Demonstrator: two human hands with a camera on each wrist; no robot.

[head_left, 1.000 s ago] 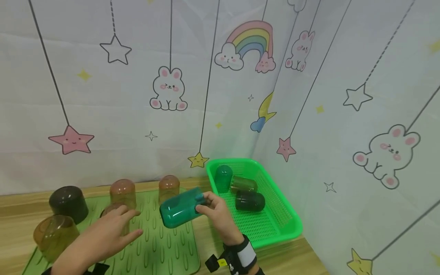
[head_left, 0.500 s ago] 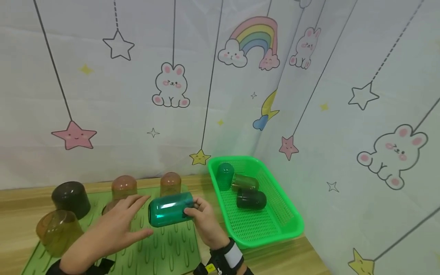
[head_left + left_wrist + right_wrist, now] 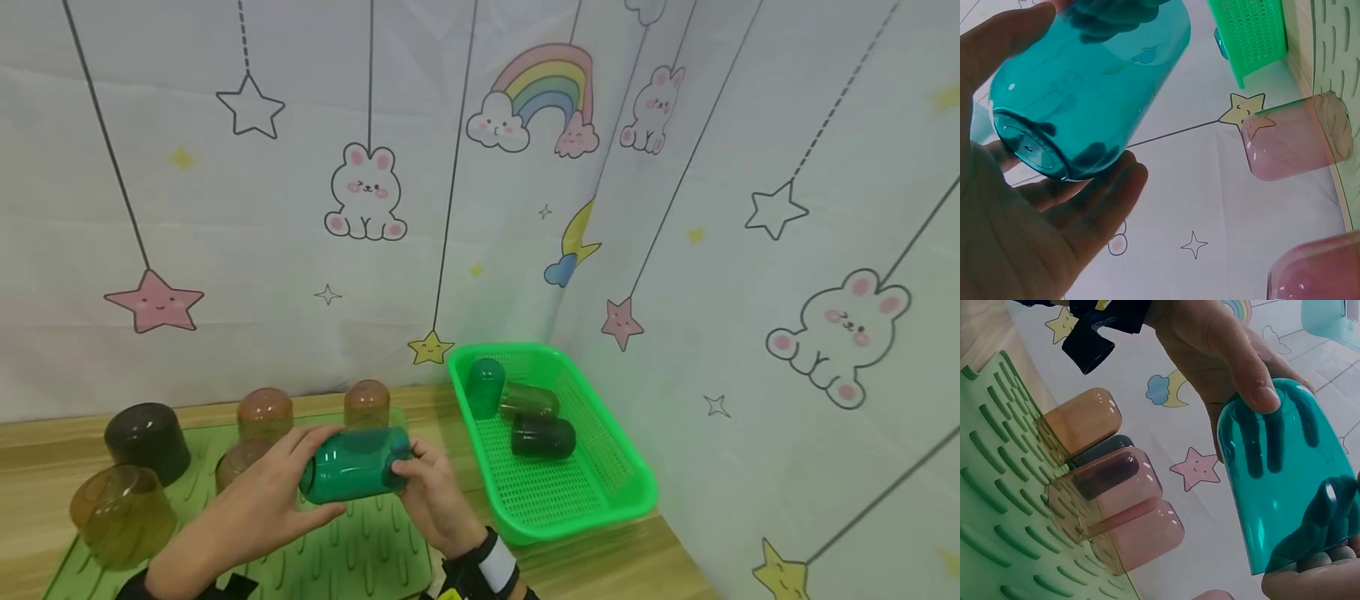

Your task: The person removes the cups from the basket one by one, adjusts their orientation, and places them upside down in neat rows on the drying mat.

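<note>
Right hand (image 3: 440, 500) grips and left hand (image 3: 264, 493) widely clasps opposite ends of the teal cup (image 3: 351, 468).

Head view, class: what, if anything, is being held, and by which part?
A translucent teal cup, held at both ends: the right hand grips one end, and the left hand is around the opposite end.

White walls (image 3: 502, 200) printed with rabbits (image 3: 366, 200), stars (image 3: 153, 302) and a rainbow (image 3: 551, 73) meet behind a wood-grain surface (image 3: 622, 567).
</note>
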